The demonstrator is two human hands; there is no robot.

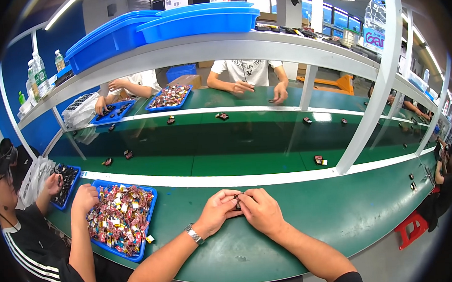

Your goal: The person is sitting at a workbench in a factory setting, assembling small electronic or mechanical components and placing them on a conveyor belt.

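Note:
Both of my hands meet over the green bench at the middle of the head view. My left hand, with a metal watch on its wrist, is closed around a small black part. Thumb and fingers of my right hand pinch the same part from the other side. Most of the part is hidden by my fingers, so its exact kind cannot be made out. To the left of my arms, a blue tray is heaped with small pink, white and yellow pieces; one loose piece lies by its right edge.
A co-worker sits at left beside a tray of black parts. Beyond a white rail, a green conveyor belt carries scattered small assemblies. White posts hold a shelf with blue bins. Other people work across the belt.

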